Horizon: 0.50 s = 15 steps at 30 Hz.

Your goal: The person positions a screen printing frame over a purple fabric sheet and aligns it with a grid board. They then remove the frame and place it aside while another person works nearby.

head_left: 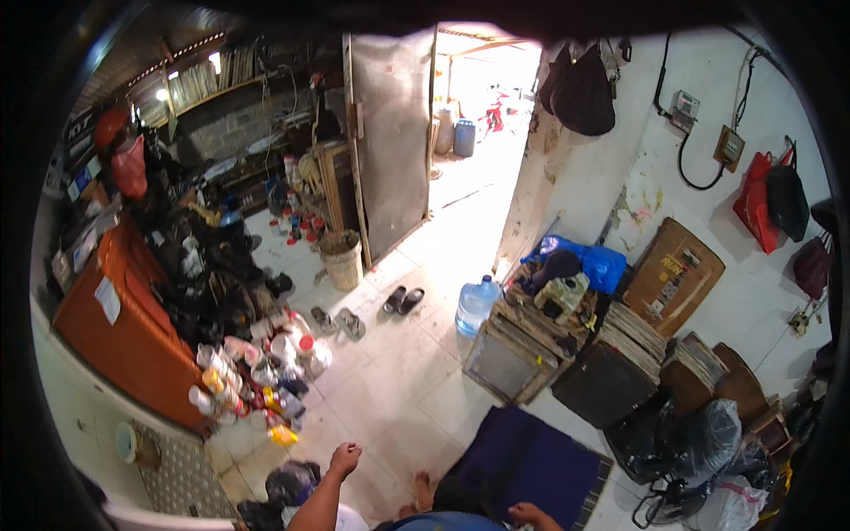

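My left hand is raised over the white tiled floor, its fingers curled in and nothing visible in it. It is nearest to a black plastic bag at the lower left and a cluster of bottles and cans. Only part of my right hand shows at the bottom edge, resting low beside a dark blue mat; whether it holds anything I cannot tell. My bare foot stands on the tiles between the hands.
An orange cabinet stands left behind piled clutter. Two pairs of sandals lie mid-floor near a woven basket and a large blue water jug. Wooden crates, stacked boxes, bags and a fan crowd the right. A doorway opens ahead.
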{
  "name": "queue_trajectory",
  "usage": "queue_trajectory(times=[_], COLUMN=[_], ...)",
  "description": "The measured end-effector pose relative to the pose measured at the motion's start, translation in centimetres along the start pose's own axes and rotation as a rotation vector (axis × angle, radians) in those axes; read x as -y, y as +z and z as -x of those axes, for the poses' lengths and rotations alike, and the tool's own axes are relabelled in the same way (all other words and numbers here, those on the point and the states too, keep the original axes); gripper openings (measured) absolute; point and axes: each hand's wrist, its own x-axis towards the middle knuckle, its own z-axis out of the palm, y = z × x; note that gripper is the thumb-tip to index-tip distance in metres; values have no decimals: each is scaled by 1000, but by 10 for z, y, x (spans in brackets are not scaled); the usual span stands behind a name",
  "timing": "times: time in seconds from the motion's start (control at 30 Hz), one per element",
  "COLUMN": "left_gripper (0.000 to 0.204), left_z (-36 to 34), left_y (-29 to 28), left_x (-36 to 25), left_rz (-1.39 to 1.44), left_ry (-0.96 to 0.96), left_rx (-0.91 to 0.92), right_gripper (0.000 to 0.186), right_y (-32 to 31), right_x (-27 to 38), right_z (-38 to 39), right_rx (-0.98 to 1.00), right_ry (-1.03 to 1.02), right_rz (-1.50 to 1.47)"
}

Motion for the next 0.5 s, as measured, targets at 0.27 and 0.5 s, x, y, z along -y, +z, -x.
queue_trajectory(times=[0.27, 0.5], left_gripper=[54, 39], left_z=[-277, -460], left_y=[44, 40], left_x=[-324, -626], left_rz=[149, 86], left_ry=[390, 755], left_rx=[286, 436], right_gripper=[37, 40], right_y=[-91, -262], right_x=[146, 414], right_z=[-147, -341], right_rx=[-161, -449], right_ry=[-3, -380], right_rz=[-316, -288])
